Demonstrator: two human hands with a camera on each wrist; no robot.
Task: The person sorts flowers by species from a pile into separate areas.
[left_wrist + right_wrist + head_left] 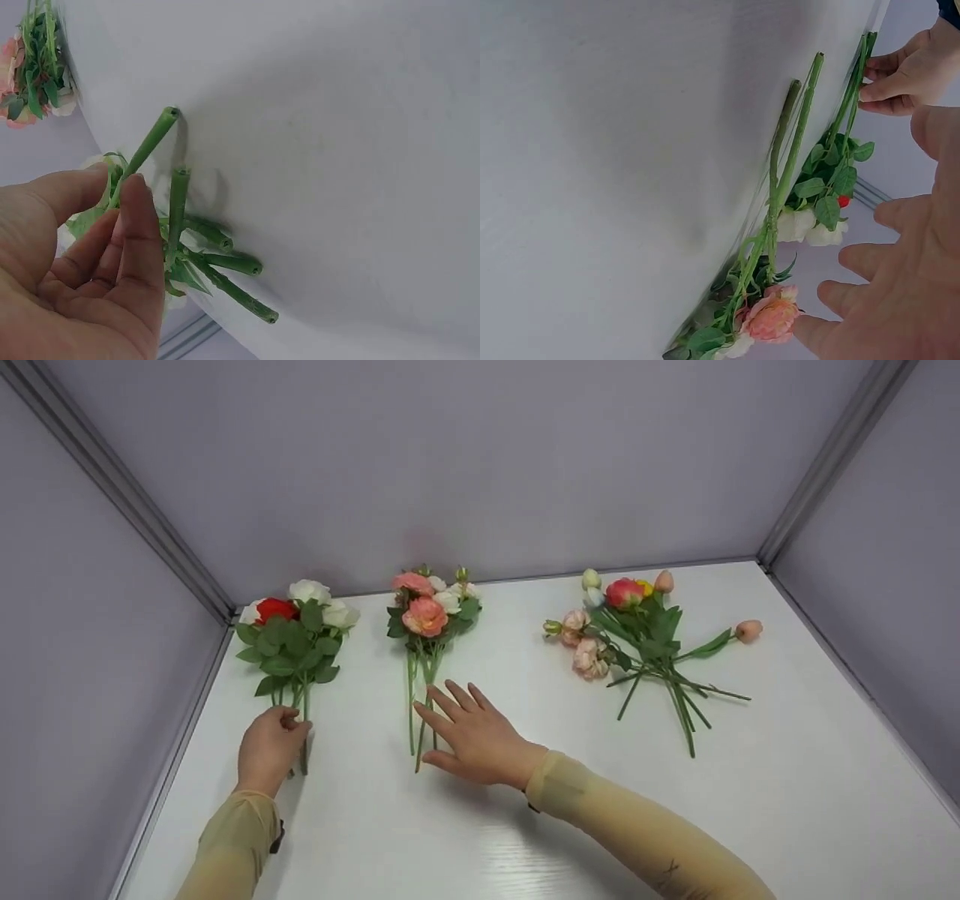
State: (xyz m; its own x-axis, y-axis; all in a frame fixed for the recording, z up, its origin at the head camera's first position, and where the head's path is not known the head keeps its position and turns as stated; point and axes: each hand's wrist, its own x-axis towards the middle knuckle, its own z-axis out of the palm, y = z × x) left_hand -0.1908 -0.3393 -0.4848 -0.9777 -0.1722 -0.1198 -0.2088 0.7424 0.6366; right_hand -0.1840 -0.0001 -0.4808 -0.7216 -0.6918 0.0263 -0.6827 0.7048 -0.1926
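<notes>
Head view: fairly bright, cool, even light, apparently from overhead, with the tabletop (360, 840) palest and the back wall (510, 457) a muted grey-violet. A streaky patch of glare sits low in the middle, and soft-edged shadow lies beneath the right grip (480, 742) and its sleeve (645, 832). The petals (425, 616) look slightly smeared. Both wrist views are dimmer, greyer and low in contrast. In the left one, broad diffuse shadow spreads over the tabletop beside fairly crisp stem ends (177, 199); in the right one, hazy dark bands cross it
</notes>
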